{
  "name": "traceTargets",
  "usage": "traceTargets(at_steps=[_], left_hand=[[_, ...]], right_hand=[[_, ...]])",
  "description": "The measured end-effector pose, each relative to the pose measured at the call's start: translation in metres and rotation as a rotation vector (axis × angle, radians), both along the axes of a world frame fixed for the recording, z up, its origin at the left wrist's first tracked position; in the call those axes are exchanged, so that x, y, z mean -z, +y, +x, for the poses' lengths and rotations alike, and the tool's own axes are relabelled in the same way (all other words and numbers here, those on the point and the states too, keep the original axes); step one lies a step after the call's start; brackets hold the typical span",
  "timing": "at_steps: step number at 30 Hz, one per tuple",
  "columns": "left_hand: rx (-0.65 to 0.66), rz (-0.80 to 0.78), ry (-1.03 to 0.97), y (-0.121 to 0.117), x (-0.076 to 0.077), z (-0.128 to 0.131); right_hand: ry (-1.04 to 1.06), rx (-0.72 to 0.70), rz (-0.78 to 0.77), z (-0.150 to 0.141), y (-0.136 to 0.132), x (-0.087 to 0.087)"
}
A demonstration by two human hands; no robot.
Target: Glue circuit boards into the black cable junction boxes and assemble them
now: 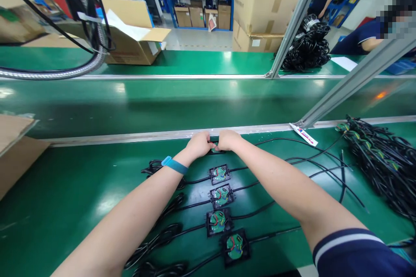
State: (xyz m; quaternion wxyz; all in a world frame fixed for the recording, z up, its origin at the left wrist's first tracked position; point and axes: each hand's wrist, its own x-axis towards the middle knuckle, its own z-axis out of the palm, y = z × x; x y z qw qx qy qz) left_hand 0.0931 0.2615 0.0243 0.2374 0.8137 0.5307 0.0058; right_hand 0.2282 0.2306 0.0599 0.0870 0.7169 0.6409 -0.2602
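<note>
Both my hands are at the far end of a row of black plastic boxes with green circuit boards inside. My left hand (pixel 198 144), with a teal wrist strap (pixel 174 165) behind it, has its fingers closed on the left side of the farthest circuit board box (pixel 216 149). From the right, my right hand (pixel 229 140) grips the same box, fingers curled. Red wire shows between the fingertips; most of this box is hidden. Nearer me lie several more open boxes, such as one circuit board box (pixel 220 174) and the nearest box (pixel 235 246), each with black cables on both sides.
A tangled heap of black cables with green boards (pixel 383 156) lies at right. A white tube (pixel 303 134) rests by the metal post (pixel 344 82). Coiled cables (pixel 159 242) lie left of the boxes. Cardboard boxes (pixel 131 49) and a person (pixel 357 43) are beyond the bench.
</note>
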Motion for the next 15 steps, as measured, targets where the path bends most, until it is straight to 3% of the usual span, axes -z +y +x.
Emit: traceTargets(at_steps=[9, 15], left_hand=[[-0.006, -0.071, -0.001, 0.002, -0.002, 0.001], [-0.087, -0.490, -0.293, 0.000, -0.017, -0.037]], right_hand=[[-0.049, 0.025, -0.100, -0.005, 0.007, -0.001], [-0.073, 0.011, -0.138, -0.005, 0.012, 0.001]])
